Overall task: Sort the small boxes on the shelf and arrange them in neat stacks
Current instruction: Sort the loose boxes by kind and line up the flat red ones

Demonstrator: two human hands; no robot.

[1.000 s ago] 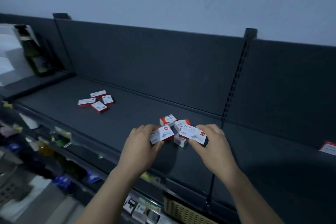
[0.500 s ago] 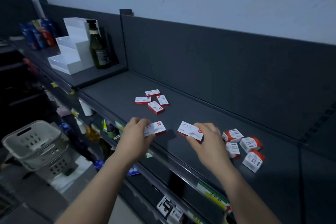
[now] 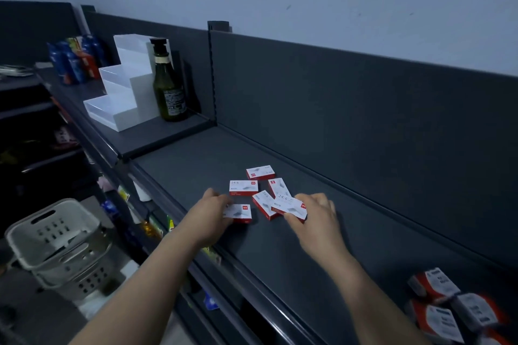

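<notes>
Right up against the four-box cluster (image 3: 243,187) now, way closer than before: left hand (image 3: 208,214) grips a white-red box (image 3: 240,211), right hand (image 3: 316,217) pinches the 24/6 box (image 3: 290,205).

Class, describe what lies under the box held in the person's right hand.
Under the held box, gripped by the right hand, another small box lies on the shelf; only its left part shows. Its right end is covered.

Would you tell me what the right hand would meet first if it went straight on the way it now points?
Most likely the flat white-and-red small box lying just beyond the similar box that the right hand pinches, though depth is unclear.
</notes>
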